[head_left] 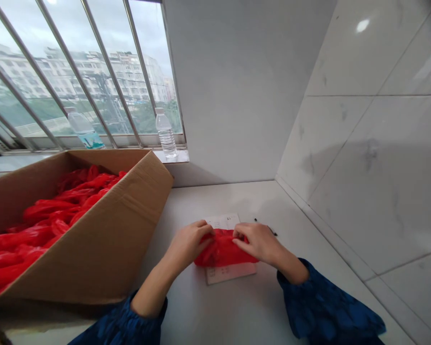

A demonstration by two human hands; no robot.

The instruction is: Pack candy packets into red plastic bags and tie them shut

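Note:
A red plastic bag [223, 249] lies crumpled and roughly flat between my hands, over a white printed sheet or booklet [231, 274] on the white table. My left hand [191, 242] pinches the bag's left end, fingers curled. At its upper right part, my right hand [257, 240] grips the red plastic between thumb and bent fingers. Parts of the sheet show above and below the bag; the bag covers its middle.
A large cardboard box [104, 239] filled with red plastic bags [50, 215] stands at the left. Two clear bottles, one [165, 134] near the sill's right end, stand by the barred window. A thin black pen [272, 231] lies beyond my right hand. A tiled wall [373, 182] bounds the right.

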